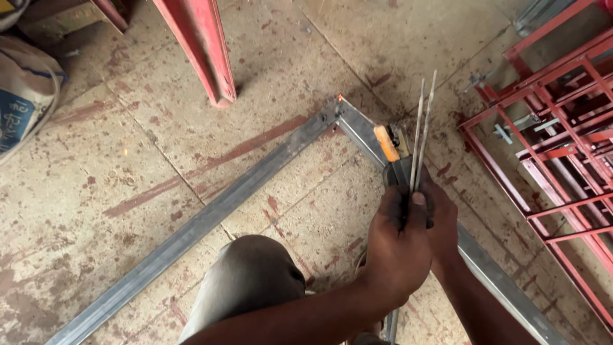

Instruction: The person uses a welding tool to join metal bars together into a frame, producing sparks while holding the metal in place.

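Crouching over a concrete floor [115, 191], the person has both hands brought together just above a grey steel frame whose two bars meet at a mitred corner [336, 112]. The left hand [399, 246], reaching across from the lower left, is closed around two thin grey welding rods [421, 128], pinching them near their lower ends with the thumb laid along them, so that they stand up and fan slightly apart toward the far side; held this way, the spare rods stay off the dirty floor and within easy reach. The right hand [442, 220] lies mostly hidden behind the left; it seems wrapped around the dark handle of an electrode holder [391, 148] with an orange grip, though how tightly it closes cannot be told. That holder rests on or just above the right-hand bar [498, 281], near the corner joint, where a small orange spot shows at the tip. The left-hand bar [191, 227] runs away diagonally to the lower left, flat on the floor, probably so the joint sits level. The person's bent knee [252, 281], in grey cloth, sits inside the angle of the frame. A red-painted post [204, 48] stands beyond the corner, red metal grilles [562, 147] lie to the right, and a sack [25, 96] slumps at the far left.
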